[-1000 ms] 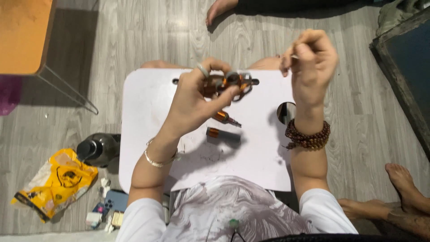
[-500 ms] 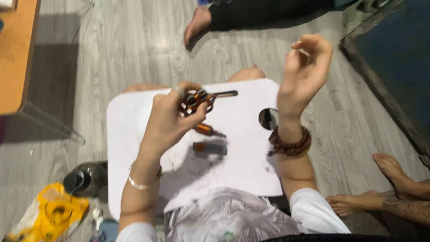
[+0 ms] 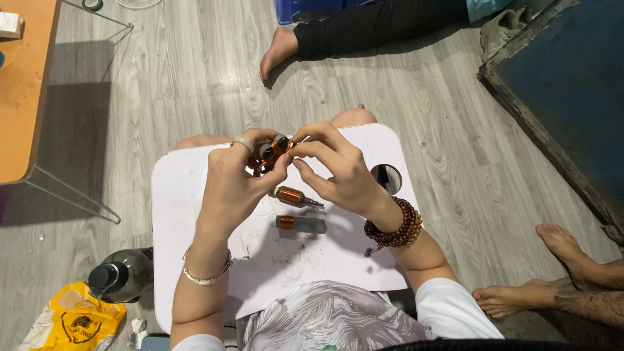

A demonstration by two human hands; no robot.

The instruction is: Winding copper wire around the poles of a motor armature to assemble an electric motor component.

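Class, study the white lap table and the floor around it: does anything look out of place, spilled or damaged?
Nothing looks damaged. Two copper-wound parts lie loose on the white table, and a yellow bag lies crumpled on the floor beside a dark bottle.

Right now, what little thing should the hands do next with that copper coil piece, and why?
Probably the right hand should pinch at the coil piece and draw the thin wire away, while the left hand keeps it steady. Both hands meet on the piece above the white board, the right fingertips sit right at its edge, and two more coils wait below.
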